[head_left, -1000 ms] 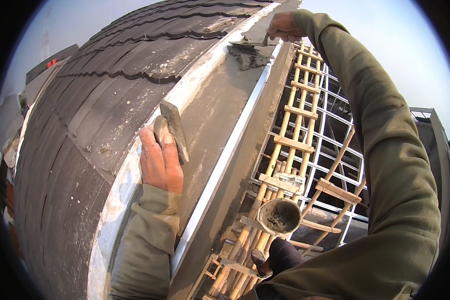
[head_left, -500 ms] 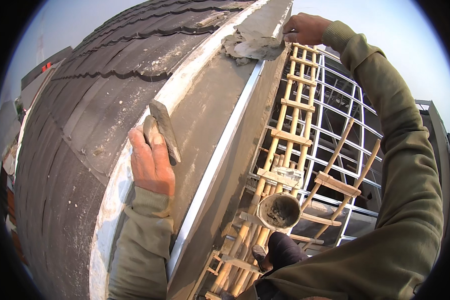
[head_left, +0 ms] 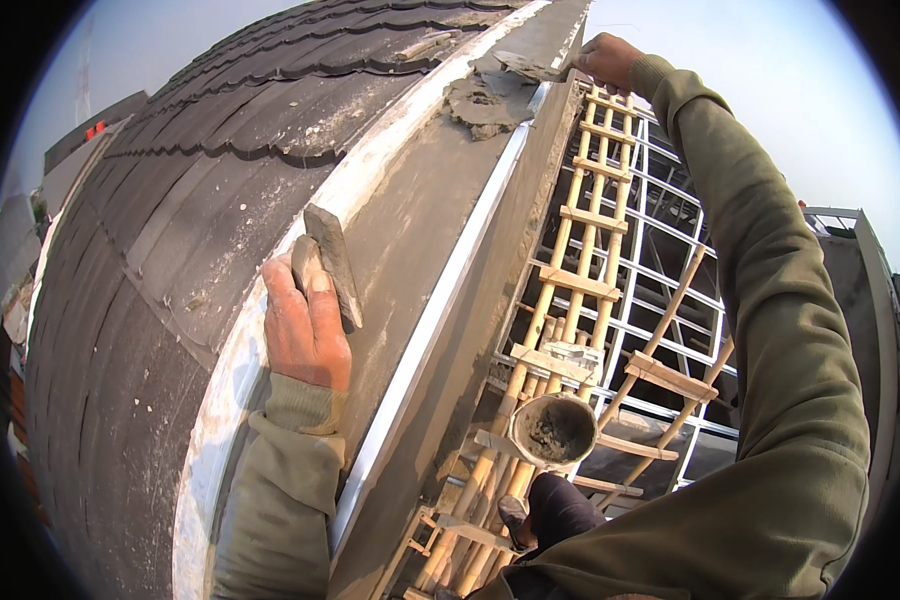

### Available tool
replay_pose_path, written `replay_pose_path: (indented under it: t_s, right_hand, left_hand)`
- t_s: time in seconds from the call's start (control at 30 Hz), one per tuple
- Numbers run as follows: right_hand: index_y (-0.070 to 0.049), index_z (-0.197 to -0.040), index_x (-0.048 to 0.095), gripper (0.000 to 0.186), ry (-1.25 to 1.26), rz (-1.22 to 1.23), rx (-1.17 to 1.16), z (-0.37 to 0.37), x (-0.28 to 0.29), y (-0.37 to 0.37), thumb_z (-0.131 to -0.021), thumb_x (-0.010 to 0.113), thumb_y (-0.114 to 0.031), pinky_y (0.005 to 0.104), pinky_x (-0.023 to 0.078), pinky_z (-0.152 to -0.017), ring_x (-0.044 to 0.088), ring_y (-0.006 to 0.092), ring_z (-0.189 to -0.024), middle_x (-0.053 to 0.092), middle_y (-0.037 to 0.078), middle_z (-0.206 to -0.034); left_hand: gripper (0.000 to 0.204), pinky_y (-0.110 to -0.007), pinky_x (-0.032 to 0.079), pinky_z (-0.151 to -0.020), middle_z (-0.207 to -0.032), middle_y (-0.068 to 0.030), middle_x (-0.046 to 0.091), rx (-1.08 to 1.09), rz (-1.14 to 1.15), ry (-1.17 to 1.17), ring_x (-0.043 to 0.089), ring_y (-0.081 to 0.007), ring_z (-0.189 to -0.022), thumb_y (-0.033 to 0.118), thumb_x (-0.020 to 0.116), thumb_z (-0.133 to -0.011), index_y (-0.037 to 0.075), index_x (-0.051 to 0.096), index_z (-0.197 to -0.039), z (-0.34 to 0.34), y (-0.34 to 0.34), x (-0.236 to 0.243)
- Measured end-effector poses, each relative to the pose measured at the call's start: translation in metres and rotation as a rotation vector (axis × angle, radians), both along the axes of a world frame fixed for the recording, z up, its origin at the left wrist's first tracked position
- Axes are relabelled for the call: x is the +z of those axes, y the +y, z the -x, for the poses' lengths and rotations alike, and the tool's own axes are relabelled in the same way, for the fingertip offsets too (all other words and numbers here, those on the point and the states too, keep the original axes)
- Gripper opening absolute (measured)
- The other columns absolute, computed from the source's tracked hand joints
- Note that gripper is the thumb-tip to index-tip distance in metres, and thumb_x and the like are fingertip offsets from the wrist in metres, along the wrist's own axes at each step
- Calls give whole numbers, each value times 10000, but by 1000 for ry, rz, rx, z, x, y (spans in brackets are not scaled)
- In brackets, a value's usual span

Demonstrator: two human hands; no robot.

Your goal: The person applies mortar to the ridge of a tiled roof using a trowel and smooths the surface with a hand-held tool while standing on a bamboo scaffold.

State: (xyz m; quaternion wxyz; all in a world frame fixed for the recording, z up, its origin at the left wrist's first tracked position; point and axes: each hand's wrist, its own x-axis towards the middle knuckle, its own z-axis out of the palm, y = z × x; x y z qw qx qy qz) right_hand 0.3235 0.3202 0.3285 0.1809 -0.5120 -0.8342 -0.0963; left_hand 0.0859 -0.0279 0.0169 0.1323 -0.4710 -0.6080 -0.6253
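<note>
The right grip [head_left: 608, 62] hides the handle of the trowel [head_left: 528, 67] it clutches, blade leftward; the left grip [head_left: 307, 330] clasps a float [head_left: 336, 264] jutting forward.

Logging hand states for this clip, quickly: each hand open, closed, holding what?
Left hand: closed, holding a hand float.
Right hand: closed, apparently holding a trowel.

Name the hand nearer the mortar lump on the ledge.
Right. The right hand is close, to the right of the mortar lump; the left hand is farther back along the ledge.
</note>
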Motion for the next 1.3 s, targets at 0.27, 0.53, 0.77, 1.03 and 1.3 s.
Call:
replay_pose_path:
  t_s: [0.27,0.53,0.77,1.03,1.3]
  right_hand:
    - [-1,-1104,726,430,-351,-547,367,43,3,111,-1006,591,-398,528,599,-665,675,355,-616,742,153,-834]
    - [-49,-1016,752,316,-420,-43,227,39,9,21,-1023,593,-322,398,580,-587,699,236,-671,722,94,-788]
    - [-60,-892,775,312,-290,-54,228,18,1,-33,-923,621,-330,361,545,-606,662,184,-655,713,76,-736]
    - [-25,-1019,760,291,-397,-596,576,-18,-20,12,-977,621,-277,415,589,-710,726,256,-779,754,121,-856]
    - [-98,-1244,741,317,-274,-610,69,14,-35,9,-1050,567,-280,463,573,-958,728,350,-1031,757,168,-1134]
  left_hand:
    - [353,-417,478,-819,-1000,-187,618,82,10,131,620,-295,-876,291,410,-1079,13,492,-1279,5,5,-7]
    - [345,-377,475,-860,-1038,-166,626,115,-9,70,604,-242,-939,273,427,-1073,10,483,-1289,6,11,-12]
    - [307,-374,470,-846,-1031,-155,612,-25,21,-88,590,-235,-927,248,429,-1061,5,529,-1220,-2,2,4]
    - [301,-343,460,-851,-1025,-128,595,-134,11,-115,557,-196,-939,243,438,-1058,1,527,-1213,-1,5,4]
    - [317,-350,449,-910,-1054,-134,588,-54,-1,-75,554,-207,-979,222,432,-1057,-16,513,-1251,0,6,2]
